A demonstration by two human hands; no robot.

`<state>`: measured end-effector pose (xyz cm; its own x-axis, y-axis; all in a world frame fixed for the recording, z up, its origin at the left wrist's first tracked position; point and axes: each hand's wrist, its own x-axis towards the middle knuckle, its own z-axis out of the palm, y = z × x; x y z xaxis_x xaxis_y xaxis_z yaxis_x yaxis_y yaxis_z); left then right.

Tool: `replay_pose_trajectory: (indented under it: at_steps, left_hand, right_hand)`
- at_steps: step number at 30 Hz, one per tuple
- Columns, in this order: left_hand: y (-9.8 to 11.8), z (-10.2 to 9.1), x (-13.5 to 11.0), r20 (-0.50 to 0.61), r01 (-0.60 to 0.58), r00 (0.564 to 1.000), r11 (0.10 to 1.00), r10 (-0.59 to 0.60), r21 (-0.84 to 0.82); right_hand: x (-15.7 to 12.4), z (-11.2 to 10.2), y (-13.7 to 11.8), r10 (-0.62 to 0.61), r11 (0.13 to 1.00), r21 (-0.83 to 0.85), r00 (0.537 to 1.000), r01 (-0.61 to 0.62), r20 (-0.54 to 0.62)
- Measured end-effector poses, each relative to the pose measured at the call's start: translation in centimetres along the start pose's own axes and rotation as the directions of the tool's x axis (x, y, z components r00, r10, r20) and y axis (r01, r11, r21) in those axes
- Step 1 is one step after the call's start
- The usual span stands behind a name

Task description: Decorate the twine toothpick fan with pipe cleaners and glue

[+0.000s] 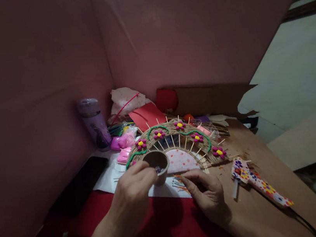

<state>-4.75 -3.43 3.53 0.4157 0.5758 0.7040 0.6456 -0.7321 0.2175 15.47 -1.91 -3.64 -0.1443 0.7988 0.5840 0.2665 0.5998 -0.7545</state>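
A small brown cup tilts its mouth toward me, with something dark and shiny at its inner front rim. My left hand is closed on the cup's near-left rim; its fingertips are partly hidden. To the right, my right hand is closed in a pinch beside thin orange and grey strips on white paper. Whatever lies between its thumb and forefinger is too small to make out. Behind both hands stands a half-round woven twine piece with sticks, magenta clay flowers, green vines and a dotted fabric centre.
A flower-decorated glue gun lies on the brown board at right, its cord trailing forward. On the left are a purple tumbler and a black flat object. Pink clay packets, red paper and cardboard crowd the back.
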Motion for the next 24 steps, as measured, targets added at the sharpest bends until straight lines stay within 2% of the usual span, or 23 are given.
replay_pose_trajectory:
  at_steps: [4, 9, 14, 17, 22, 24]
  left_hand:
    - [0.1, 0.6, -3.2, -0.026, -0.118, 0.993, 0.992, 0.119, 0.037]
    - [0.0, 0.9, -5.1, -0.024, -0.172, 0.984, 0.983, 0.174, 0.069]
    - [-0.4, 1.2, -5.9, -0.013, -0.148, 0.989, 0.989, 0.148, 0.006]
    - [-0.4, 1.2, -6.1, -0.046, -0.139, 0.989, 0.99, 0.139, 0.012]
    - [0.1, 0.9, -5.9, -0.123, 0.007, 0.992, 0.999, -0.012, -0.038]
    - [0.2, 0.8, -5.8, -0.134, 0.02, 0.99, 0.998, -0.029, -0.065]
  right_hand:
    - [0.0, -0.1, -0.1, -0.022, 0.999, -0.029, 1.0, 0.022, -0.012]
    - [0.0, -0.2, -0.4, -0.028, 0.999, -0.046, 1.0, 0.028, 0.002]
    - [0.0, -0.1, -0.6, -0.066, 0.995, -0.073, 0.998, 0.066, 0.006]
    - [0.0, -0.2, -0.6, -0.082, 0.989, -0.121, 0.997, 0.081, -0.004]
    - [0.1, -0.4, -0.9, -0.1, 0.984, -0.148, 0.995, 0.101, 0.019]
    - [0.1, -0.5, -1.0, -0.108, 0.982, -0.15, 0.994, 0.111, 0.029]
